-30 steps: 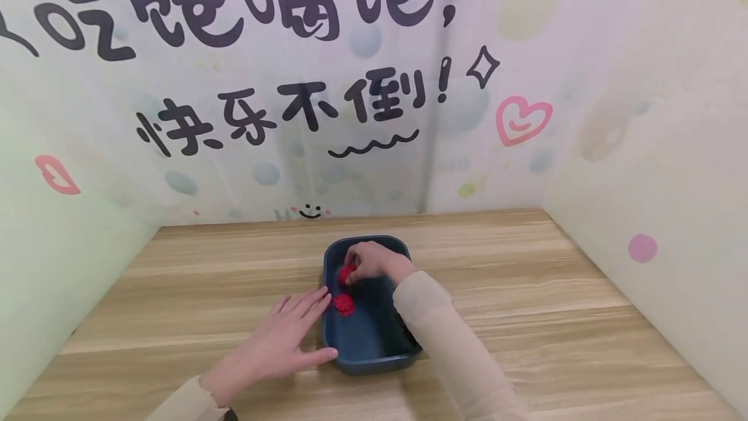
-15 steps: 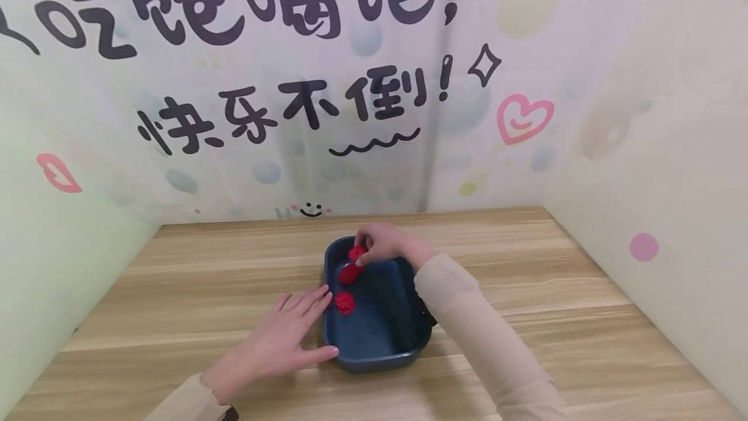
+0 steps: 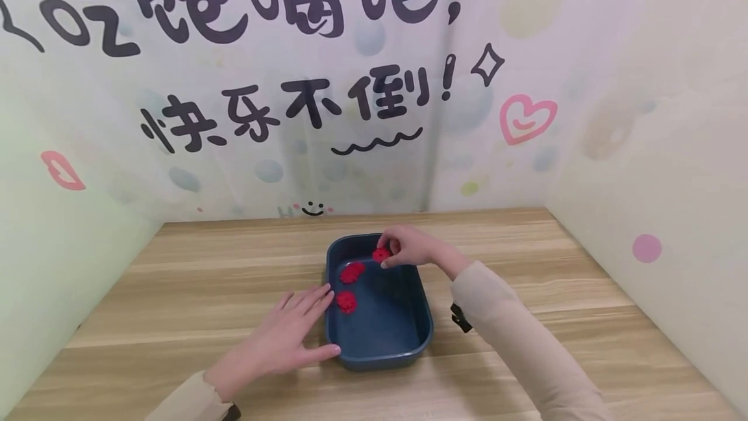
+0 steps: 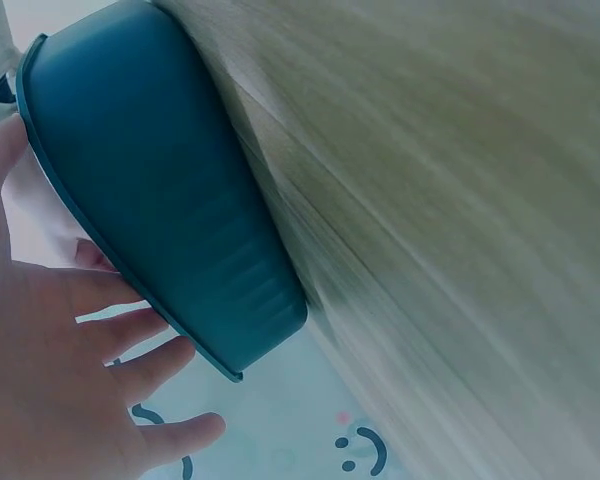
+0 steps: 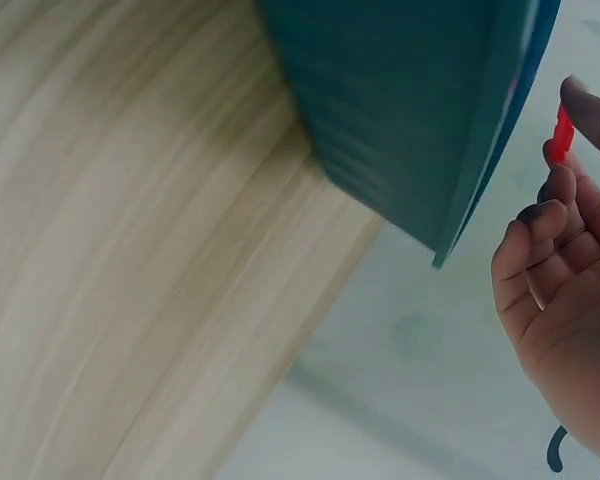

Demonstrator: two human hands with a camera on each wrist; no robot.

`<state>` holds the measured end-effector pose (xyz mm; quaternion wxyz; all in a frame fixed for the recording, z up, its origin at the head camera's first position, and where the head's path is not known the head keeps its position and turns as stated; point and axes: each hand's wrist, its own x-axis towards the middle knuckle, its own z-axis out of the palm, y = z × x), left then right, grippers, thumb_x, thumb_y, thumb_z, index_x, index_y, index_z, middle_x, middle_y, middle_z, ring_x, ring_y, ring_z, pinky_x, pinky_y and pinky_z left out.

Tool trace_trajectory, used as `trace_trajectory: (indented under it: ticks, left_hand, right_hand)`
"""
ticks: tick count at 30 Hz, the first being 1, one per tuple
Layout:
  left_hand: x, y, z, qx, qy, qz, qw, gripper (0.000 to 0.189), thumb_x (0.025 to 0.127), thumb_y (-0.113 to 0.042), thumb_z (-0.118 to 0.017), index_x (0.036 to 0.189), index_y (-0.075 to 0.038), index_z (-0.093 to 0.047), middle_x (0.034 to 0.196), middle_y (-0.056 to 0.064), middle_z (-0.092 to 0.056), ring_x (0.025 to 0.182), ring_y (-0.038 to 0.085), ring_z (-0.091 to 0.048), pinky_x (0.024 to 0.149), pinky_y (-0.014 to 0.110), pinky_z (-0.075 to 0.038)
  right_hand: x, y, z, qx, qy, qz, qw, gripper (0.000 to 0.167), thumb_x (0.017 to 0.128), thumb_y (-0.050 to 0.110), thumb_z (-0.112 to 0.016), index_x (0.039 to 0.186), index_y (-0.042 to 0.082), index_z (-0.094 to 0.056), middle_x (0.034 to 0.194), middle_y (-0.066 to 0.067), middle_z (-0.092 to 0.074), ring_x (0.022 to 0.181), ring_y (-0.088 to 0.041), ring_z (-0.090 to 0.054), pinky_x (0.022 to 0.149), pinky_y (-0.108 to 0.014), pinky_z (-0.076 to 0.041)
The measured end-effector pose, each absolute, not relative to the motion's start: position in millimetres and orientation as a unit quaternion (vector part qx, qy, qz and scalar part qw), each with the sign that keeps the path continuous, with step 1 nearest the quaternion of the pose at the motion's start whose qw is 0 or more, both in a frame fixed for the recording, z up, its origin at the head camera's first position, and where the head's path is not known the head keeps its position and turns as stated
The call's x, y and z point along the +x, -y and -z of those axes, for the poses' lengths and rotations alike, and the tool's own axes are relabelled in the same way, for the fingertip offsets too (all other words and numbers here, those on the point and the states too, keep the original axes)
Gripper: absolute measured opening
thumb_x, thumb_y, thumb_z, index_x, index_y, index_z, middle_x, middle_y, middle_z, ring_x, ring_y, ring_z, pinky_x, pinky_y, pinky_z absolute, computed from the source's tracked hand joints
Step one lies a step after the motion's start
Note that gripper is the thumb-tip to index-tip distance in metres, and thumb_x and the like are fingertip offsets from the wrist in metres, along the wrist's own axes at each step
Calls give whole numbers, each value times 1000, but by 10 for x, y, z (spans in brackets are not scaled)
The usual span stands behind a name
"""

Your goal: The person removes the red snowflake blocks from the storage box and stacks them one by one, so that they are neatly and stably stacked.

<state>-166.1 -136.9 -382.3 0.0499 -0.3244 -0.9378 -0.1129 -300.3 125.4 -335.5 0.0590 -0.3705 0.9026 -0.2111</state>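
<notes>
A dark blue rectangular tub (image 3: 380, 364) stands on the wooden table. My left hand (image 3: 286, 336) lies along its left side, fingers spread and fairly straight, fingertips and thumb touching the rim. The left wrist view shows that hand (image 4: 60, 370) against the tub's outer wall (image 4: 160, 170). Over the far right part of the tub, my right hand (image 3: 411, 245) pinches a small red scalloped disc (image 3: 381, 255) between thumb and fingers. From the right wrist, the disc (image 5: 563, 135) appears edge-on. Inside, along the left, lie another red disc (image 3: 347, 302) and a red clump (image 3: 352, 272), perhaps overlapping discs.
Light wood-grain table (image 3: 222, 265) surrounds the tub. A printed white curtain (image 3: 374, 174) rises behind the table's back edge, and pale walls (image 3: 660, 200) stand at both sides. A black strap piece (image 3: 460, 318) hangs at the right sleeve.
My right hand has picked a red disc off the tub's left side, raised it, and carried it rightward. The left hand stays at the rim. The head view has shifted slightly.
</notes>
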Motion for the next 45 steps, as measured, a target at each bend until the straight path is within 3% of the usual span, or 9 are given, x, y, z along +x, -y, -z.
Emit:
trace_trajectory:
  ticks: [10,22,34,45]
  left_hand:
    - [-1662,1377,3818,-329,936,107,60,81,79,-62,-46,134,-4,-37,139,9,-30,124,28,-27,95,54,-20]
    - [-1659,1380,3793,-328,937,105,54,83,78,-64,-43,134,-4,-36,139,9,-30,125,28,-27,96,54,-20]
    - [-1656,1378,3810,-324,939,106,43,80,79,-62,-46,135,-6,-35,140,6,-29,125,24,-26,97,53,-17]
    - [-1658,1377,3814,-327,937,114,46,79,79,-60,-48,135,-5,-36,140,8,-30,124,24,-27,96,53,-18]
  right_hand:
    - [-2964,-1604,3432,-372,-894,245,42,30,77,23,-69,101,9,-57,64,4,-48,60,-11,-45,58,-27,-40]
    - [-2929,-2089,3591,-333,-906,259,23,28,77,13,-66,103,7,-57,67,4,-50,62,-13,-46,56,-29,-41]
    - [-2907,-2350,3964,-298,-917,260,55,24,77,13,-66,99,8,-58,67,4,-52,62,-12,-48,58,-29,-42]
    - [-2879,-2412,4043,-287,-919,256,83,27,75,14,-69,98,7,-58,67,3,-53,60,-12,-48,56,-28,-40]
